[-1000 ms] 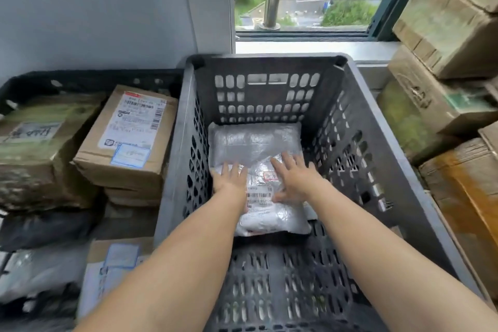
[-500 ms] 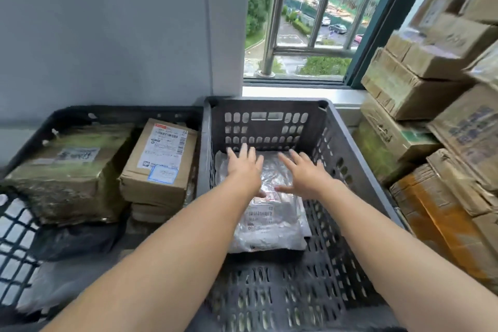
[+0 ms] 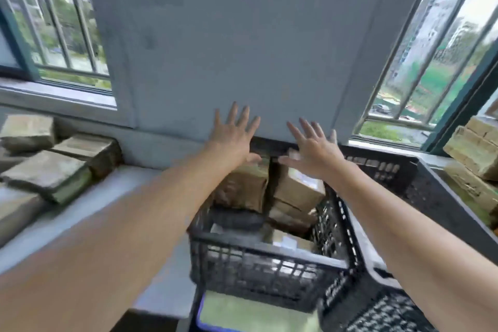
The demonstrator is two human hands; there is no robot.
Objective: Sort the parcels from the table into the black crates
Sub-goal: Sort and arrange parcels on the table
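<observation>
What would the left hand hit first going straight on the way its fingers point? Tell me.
Most likely the grey wall: the left hand, open and empty, points up and forward at it. Depth is unclear in this blurred view.

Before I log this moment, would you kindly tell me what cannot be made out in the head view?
- Labels on the brown cardboard parcels in the left black plastic crate: motion blur makes them unreadable.
- That crate's floor: hidden by parcels and its near wall.
- Inside of the right black plastic crate: hidden by the right forearm and the frame edge.
- Both empty open hands, left hand and right hand: blurred, so any contact with the wall cannot be told.
</observation>
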